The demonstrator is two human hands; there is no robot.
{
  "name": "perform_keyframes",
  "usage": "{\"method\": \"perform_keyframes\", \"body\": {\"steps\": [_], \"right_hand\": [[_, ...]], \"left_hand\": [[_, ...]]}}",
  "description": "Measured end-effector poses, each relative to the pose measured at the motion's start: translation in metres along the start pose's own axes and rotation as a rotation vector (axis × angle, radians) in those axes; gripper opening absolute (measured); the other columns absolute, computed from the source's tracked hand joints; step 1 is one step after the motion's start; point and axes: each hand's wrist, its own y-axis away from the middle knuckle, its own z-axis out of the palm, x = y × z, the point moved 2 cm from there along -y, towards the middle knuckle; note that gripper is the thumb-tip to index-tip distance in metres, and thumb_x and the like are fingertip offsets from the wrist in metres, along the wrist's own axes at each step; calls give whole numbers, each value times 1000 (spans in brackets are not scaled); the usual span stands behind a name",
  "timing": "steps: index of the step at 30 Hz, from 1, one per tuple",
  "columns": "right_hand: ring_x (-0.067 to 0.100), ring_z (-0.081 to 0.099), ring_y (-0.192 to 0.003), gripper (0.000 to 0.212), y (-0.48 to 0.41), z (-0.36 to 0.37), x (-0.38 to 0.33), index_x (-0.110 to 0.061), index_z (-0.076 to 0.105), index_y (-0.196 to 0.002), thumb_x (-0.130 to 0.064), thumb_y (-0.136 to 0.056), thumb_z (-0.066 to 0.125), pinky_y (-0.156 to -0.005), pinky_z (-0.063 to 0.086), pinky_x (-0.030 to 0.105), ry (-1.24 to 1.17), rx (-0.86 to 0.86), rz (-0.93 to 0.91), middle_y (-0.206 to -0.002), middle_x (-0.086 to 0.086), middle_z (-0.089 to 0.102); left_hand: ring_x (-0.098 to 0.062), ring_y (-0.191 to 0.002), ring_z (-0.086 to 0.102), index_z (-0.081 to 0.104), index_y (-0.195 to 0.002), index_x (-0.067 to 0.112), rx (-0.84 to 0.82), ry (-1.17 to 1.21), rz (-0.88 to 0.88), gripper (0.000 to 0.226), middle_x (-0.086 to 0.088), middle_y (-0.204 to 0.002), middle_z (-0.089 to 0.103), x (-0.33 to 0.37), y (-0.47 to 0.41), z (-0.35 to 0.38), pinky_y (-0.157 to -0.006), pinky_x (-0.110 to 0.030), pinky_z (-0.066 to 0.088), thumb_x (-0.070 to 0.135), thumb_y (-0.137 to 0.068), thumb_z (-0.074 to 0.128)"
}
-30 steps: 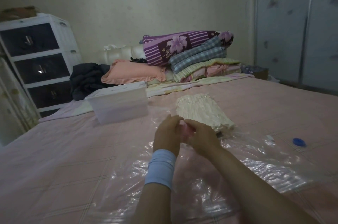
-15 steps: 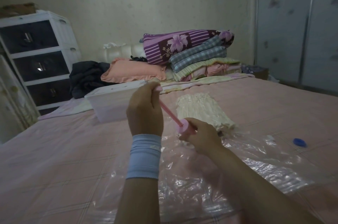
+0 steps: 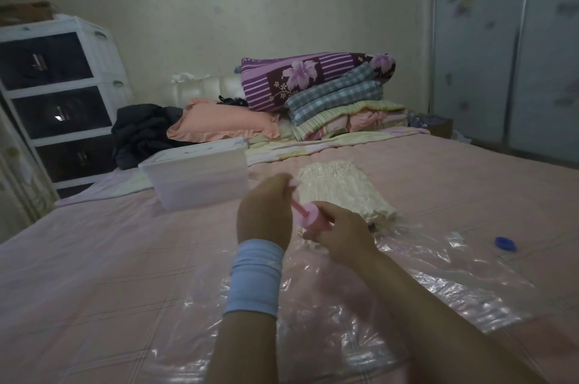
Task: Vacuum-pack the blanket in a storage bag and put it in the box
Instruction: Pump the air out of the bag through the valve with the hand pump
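I have both hands working at the near edge of the blanket, which lies cream and ridged on the bed. It seems to sit inside the far end of the clear storage bag; the rest of the bag spreads slack and shiny from the blanket back toward me.

My right hand is wrapped round the barrel of the pink pump, just in front of the blanket. I judge it is bracing the pump's base on the bag's valve, though the valve itself is hidden under the hand. My left hand, a pale blue wristband on its wrist, is clenched round the plunger handle, left of the blanket. A short length of the rod shows between fist and barrel. One hand steadies and one strokes, so the seal should hold while air is drawn out.

A blue cap lies well to the right of the blanket, probably the valve's cover set aside. The box, white and lidded, waits just left of the blanket, close enough for the last step.

The bed cover is pink with faint checks. Beyond the blanket are folded bedding and a pink pillow. Far left of it stands a white drawer unit, and far right a pale wardrobe. The light is dim.
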Motion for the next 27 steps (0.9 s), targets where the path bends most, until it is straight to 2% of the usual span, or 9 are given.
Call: {"method": "perform_keyframes", "body": {"steps": [4,8,10,13,15,17,20,23,27], "right_hand": [[2,66,-93,57,-2,-5,2,-40,66,-120,-38,-68,90,-85,54,29,-36,16,6,-99,-20,73],[6,66,-95,56,0,-2,5,-39,65,-120,-38,-69,89,-86,54,31,-13,-6,18,-100,-19,73],[7,65,-93,54,0,-2,6,-37,66,-120,-37,-70,88,-83,53,29,-17,-8,15,-100,-17,73],[0,58,-72,37,2,-4,4,-34,68,-108,-53,-76,73,-67,42,23,-21,26,-18,-79,-17,67],[1,58,-68,45,3,-5,2,-34,68,-103,-67,-74,57,-63,38,21,-24,33,-44,-74,-16,66],[5,60,-73,39,2,-5,3,-35,68,-108,-59,-77,67,-63,38,20,-2,21,-36,-79,-16,68],[4,65,-85,50,1,-4,3,-39,66,-119,-45,-72,83,-73,48,22,6,1,-14,-94,-18,72],[1,66,-90,54,-1,-3,3,-42,65,-119,-43,-70,86,-80,54,27,-27,11,13,-95,-22,73],[1,67,-91,53,0,-4,5,-41,66,-119,-39,-70,87,-82,54,27,-44,17,17,-95,-21,73]], "left_hand": [[-14,-63,61,70,-98,11,323,-15,99,17,-2,-78,70,7,-26,-48,-61,-23,49,20,-97,57],[-13,-78,64,70,-100,8,437,61,89,17,-4,-88,71,15,-18,-30,-73,-21,51,17,-97,55],[-12,-78,63,70,-98,12,366,122,17,15,-1,-88,70,14,-6,-2,-75,-22,53,13,-94,56],[-14,-75,62,69,-94,20,-15,166,-127,14,4,-86,69,8,15,38,-71,-31,54,16,-93,56],[-19,-75,59,67,-91,18,-203,155,-165,14,1,-84,66,5,21,49,-68,-28,45,19,-93,53],[-23,-76,59,66,-92,15,-229,87,-135,14,-2,-85,67,3,18,44,-67,-29,43,19,-93,53],[-21,-66,60,67,-90,15,-49,52,-50,11,-1,-78,69,6,6,18,-63,-31,50,14,-93,57],[-13,-59,56,70,-90,11,239,25,53,11,-1,-72,68,13,-13,-22,-56,-22,45,14,-93,60],[-15,-75,65,71,-98,8,423,31,110,21,-5,-86,72,12,-27,-40,-69,-22,51,21,-97,54]]}}
